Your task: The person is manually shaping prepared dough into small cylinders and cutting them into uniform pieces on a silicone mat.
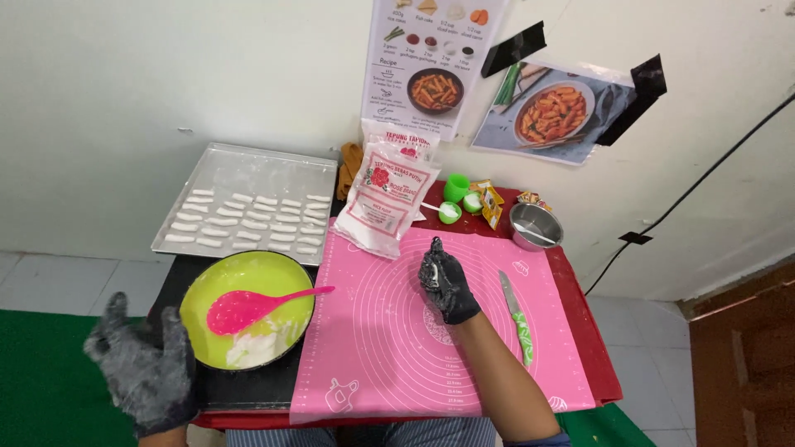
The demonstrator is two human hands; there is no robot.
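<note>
Flour-dusted black gloves cover both hands. Right hand [445,281] rests on the pink silicone baking mat [389,331], fingers curled around a small lump of white dough [430,274]. Left hand [145,368] hovers open and empty, fingers spread, just beside the lime-green round bowl [203,285] holding a pink plastic spoon [248,306]. Green-handled knife [515,316] lies on the mat to the right.

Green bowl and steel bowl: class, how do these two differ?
The green bowl is wide and shallow, near the left hand; the steel bowl is smaller, deeper, at the table's far right. The green bowl holds a pink spoon and white dough; the steel bowl holds a thin white utensil. Both are round.
</note>
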